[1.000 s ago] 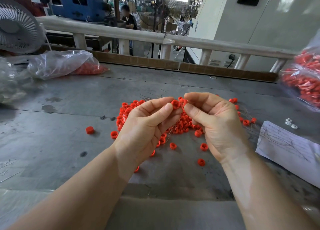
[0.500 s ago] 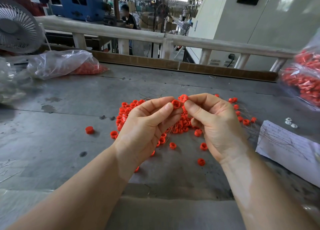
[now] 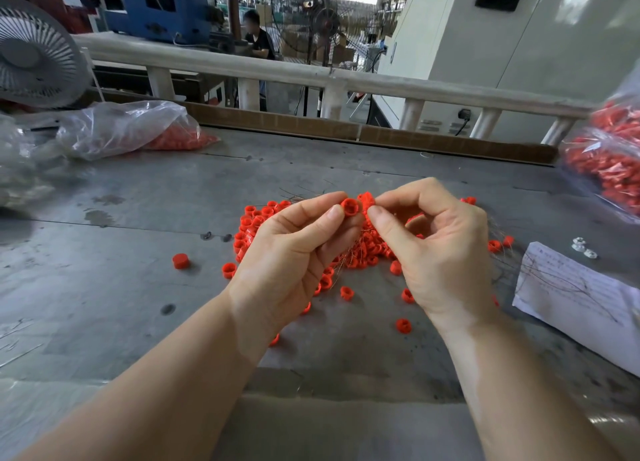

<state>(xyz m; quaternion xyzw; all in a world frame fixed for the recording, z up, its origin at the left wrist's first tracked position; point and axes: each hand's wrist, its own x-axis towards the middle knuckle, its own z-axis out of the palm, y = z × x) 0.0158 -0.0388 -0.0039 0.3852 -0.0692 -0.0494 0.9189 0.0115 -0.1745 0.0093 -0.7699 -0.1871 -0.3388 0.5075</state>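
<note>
**Carefully now: slip risk**

Left hand [image 3: 294, 252] pinches a red plastic cap [image 3: 349, 207] above the pile [image 3: 256, 218]; right hand [image 3: 440, 252] pinches a second cap [image 3: 366, 198] just beside it. Push off-line, I reckon, and one pops loose into that pile.

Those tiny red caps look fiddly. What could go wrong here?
The left hand holds the red cap by a fingertip pinch only, so it might slip and roll off among the loose caps on the table. Thin wires lie among them and could snag or prick the right hand pinching another cap.
</note>
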